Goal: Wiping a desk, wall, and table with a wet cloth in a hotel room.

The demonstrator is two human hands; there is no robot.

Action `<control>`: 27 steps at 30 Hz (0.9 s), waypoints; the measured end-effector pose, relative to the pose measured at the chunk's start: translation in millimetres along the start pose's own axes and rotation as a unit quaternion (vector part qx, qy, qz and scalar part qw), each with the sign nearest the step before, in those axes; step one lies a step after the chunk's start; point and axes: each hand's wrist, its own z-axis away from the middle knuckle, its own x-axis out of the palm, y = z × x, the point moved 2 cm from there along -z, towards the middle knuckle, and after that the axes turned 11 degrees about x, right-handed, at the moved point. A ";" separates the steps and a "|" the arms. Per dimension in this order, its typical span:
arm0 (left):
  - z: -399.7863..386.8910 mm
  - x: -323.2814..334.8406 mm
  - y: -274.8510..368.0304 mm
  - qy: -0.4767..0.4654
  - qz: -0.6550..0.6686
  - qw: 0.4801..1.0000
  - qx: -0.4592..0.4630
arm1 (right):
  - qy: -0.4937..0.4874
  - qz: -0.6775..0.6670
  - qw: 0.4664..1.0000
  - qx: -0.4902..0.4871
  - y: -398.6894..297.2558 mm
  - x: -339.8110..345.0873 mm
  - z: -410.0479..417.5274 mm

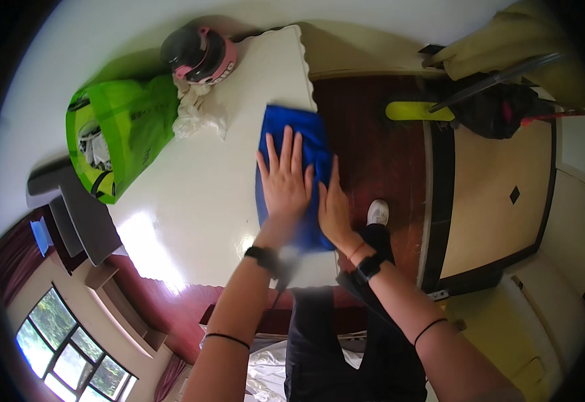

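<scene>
A blue folded cloth [297, 120] lies along the right edge of a glossy white table [192, 201]. My left hand [286, 186] rests flat on top of it, palm down, fingers spread. At the cloth's right side, my right hand [335, 213] touches its edge, thumb on the near side and fingers stretched forward beside the table's edge. Some of the right fingers are hidden, so whether they pinch the fabric is unclear. The cloth is creased between the two hands, and its near end is blurred.
A black and pink helmet [199, 55], a crumpled white plastic bag [197, 113] and a green bag [136, 135] stand at the table's far left. A grey chair [79, 216] is beyond its left end. A yellow-green broom head [413, 111] rests on the dark red floor [372, 151].
</scene>
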 end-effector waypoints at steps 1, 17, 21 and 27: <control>-17.5 -1.3 -8.6 0.006 -0.021 1.000 -0.002 | -0.030 -0.033 0.999 0.013 -10.3 1.5 -18.5; -204.2 9.7 -70.3 0.138 -0.086 0.984 0.079 | -0.324 -0.333 0.881 0.093 -29.0 4.6 -219.2; -199.7 11.9 -50.4 0.139 -0.078 0.984 0.076 | -0.337 -0.382 0.855 -0.099 36.9 1.8 -186.2; -87.6 -1.2 -25.0 0.063 -0.070 0.992 0.078 | -0.197 -0.321 0.926 0.017 59.6 59.0 -86.2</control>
